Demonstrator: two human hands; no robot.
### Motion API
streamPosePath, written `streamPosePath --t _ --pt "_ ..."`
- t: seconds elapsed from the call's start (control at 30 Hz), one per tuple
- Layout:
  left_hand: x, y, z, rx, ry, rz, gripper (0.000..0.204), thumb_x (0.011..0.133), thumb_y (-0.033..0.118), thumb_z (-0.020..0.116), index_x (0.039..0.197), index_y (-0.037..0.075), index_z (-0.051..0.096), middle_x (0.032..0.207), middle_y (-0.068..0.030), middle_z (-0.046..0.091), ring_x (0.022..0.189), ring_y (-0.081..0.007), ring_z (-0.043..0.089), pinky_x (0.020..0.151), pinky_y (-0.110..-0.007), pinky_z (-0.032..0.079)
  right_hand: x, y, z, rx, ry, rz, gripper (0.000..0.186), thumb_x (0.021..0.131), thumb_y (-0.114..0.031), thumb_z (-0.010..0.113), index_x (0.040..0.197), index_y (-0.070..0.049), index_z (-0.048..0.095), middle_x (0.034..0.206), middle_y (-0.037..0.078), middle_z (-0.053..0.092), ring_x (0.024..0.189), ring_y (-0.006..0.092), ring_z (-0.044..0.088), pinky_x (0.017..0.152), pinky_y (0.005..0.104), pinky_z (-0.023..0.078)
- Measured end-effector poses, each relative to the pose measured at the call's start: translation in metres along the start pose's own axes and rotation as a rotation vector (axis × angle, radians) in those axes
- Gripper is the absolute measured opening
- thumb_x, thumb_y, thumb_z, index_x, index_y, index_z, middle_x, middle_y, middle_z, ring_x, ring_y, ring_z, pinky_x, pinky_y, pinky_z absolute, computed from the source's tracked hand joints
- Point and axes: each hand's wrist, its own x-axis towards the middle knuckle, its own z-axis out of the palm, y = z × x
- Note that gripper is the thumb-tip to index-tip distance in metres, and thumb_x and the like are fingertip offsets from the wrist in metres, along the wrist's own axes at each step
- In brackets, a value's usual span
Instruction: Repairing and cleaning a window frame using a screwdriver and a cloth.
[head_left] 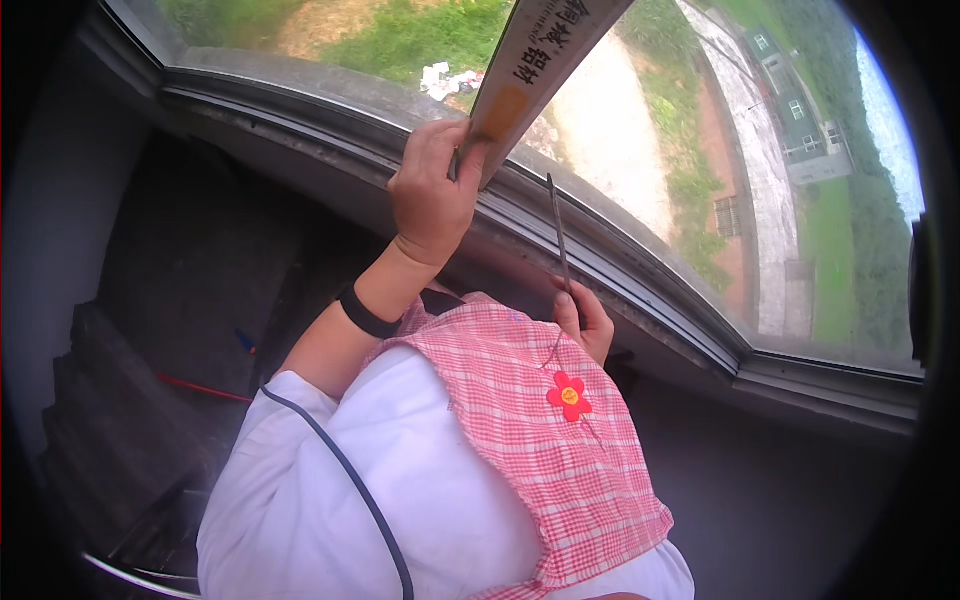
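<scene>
My left hand (432, 185) is closed on the lower end of a long flat strip (515, 80) with printed film and an orange patch, upright at the window frame (268, 112). A black band circles my left wrist. Lower and to the right, my right hand (585, 320) grips a thin, dark metal tool (560, 230), whose narrow tip points up toward the sill beside the strip. A pink checked apron (500, 380) with a red flower lies over my white shirt and hides part of my right forearm.
The glass pane (640, 140) shows grass, a pale path and a building outside. The sill (660, 300) runs diagonally across. At the lower left are dark ridged sheets (110, 400), a red cord (205, 388) and a curved metal tube (140, 578). A dark cable (335, 450) hangs over my shirt.
</scene>
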Motion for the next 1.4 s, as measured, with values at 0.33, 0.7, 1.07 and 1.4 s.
streamPosePath --t 0.33,0.7,1.07,1.4 --pt "0.001 -0.01 0.018 0.14 -0.026 0.042 0.009 0.082 0.014 0.069 0.085 0.006 0.066 0.082 -0.0093 0.066 0.074 -0.0289 0.065 0.064 -0.038 0.052 0.009 0.008 -0.001 -0.009 -0.029 0.013 0.026 0.094 -0.017 0.064 0.111 0.002 0.066 0.085 0.002 0.065 0.075 0.0061 0.055 0.069 0.0218 0.045" --pt "0.02 -0.008 0.022 -0.399 -0.416 -0.146 0.011 0.088 0.007 0.065 0.092 -0.003 0.064 0.084 -0.0074 0.063 0.058 -0.0104 0.061 0.052 -0.025 0.046 0.006 0.004 -0.004 0.035 0.012 -0.059 0.023 0.093 -0.014 0.064 0.109 0.002 0.066 0.086 0.003 0.066 0.075 0.0064 0.056 0.069 0.0223 0.047" --pt "-0.012 0.018 0.037 -0.323 -0.329 -0.142 0.012 0.09 0.01 0.064 0.096 0.0 0.064 0.082 -0.0051 0.065 0.056 -0.0095 0.06 0.051 -0.024 0.045 0.079 -0.022 -0.018 0.125 0.046 -0.505 0.012 0.092 -0.008 0.063 0.101 0.0 0.064 0.08 0.0 0.063 0.059 0.0013 0.045 0.053 0.017 0.036" --pt "-0.062 0.055 0.074 -0.274 -0.457 -0.151 0.013 0.091 0.01 0.063 0.098 -0.001 0.063 0.076 -0.0028 0.065 0.053 -0.0073 0.057 0.049 -0.024 0.043 0.131 0.031 -0.025 0.384 0.085 -0.513 0.02 0.087 -0.001 0.067 0.107 -0.001 0.07 0.097 0.005 0.073 0.064 0.0032 0.055 0.06 0.0195 0.045"
